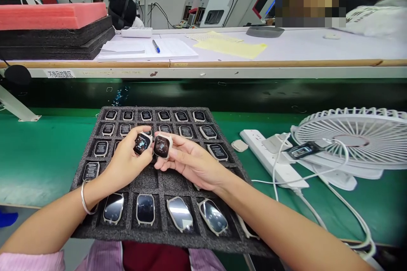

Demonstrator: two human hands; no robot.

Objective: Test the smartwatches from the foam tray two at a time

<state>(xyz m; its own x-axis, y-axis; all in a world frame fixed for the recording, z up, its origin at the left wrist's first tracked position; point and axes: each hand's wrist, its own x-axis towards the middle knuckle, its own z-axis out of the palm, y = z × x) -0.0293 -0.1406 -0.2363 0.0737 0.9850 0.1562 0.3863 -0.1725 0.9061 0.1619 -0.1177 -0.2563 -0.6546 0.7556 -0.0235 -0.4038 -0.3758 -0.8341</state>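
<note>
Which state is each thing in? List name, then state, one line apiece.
Left hand, gripping left watch
Left watch, screen lit
Right hand, gripping right watch
Right watch, screen lit
Back-row watches, screens lit with text
Front-row watches, screens without visible text
Foam tray, holding watches
Pen, lying on papers
Power strip, plugs inserted
Fan, running or not: unclear

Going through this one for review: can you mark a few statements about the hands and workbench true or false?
1. The left hand holds a watch. True.
2. The right hand is empty. False: the right hand holds a second watch.
3. The dark foam tray has compartments. True.
4. The fan stands left of the tray. False: the white fan is to its right.
5. A blue pen lies on paper. True.
</note>
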